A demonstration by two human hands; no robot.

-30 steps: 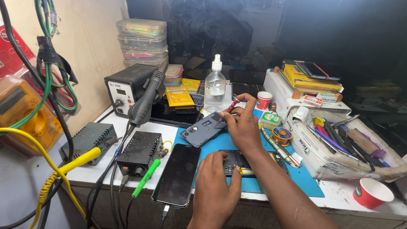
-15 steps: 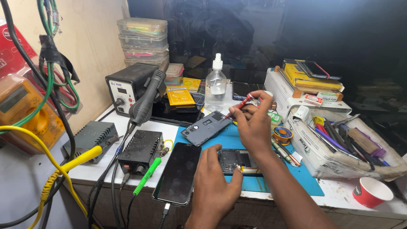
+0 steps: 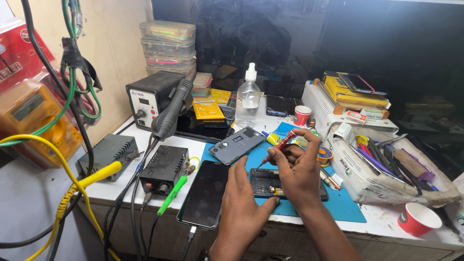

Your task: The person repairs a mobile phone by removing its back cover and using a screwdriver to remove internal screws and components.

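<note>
— Since the earlier frame, the right hand (image 3: pixel 300 170) has been drawn back from the grey back cover (image 3: pixel 237 144) toward the opened phone (image 3: pixel 270 182), and the red screwdriver (image 3: pixel 277 149) has been tilted so that its tip points down at the phone's top left corner.

— How are the hands set?

— The screwdriver is pinched between the right thumb and fingertips. The left hand (image 3: pixel 243 199) is laid flat and unclenched, its fingertips resting on the phone's left edge; nothing is gripped by it.

— And the phone's place?

— It is laid face down on the blue mat (image 3: pixel 341 205), directly under the right hand, at three o'clock from the left hand. A dark phone screen (image 3: pixel 206 193) is seen at nine o'clock from it, and the back cover at eleven o'clock.

— What packages are seen?

— A yellow flat packet (image 3: pixel 206 109) is laid at eleven o'clock, beside a clear bottle (image 3: pixel 248 98). Stacked clear plastic boxes (image 3: pixel 167 46) are placed further back. A white carton (image 3: pixel 376 170) filled with tools is set at three o'clock, a yellow box (image 3: pixel 352 96) at one o'clock, and a red paper cup (image 3: pixel 418 219) at four o'clock.
</note>
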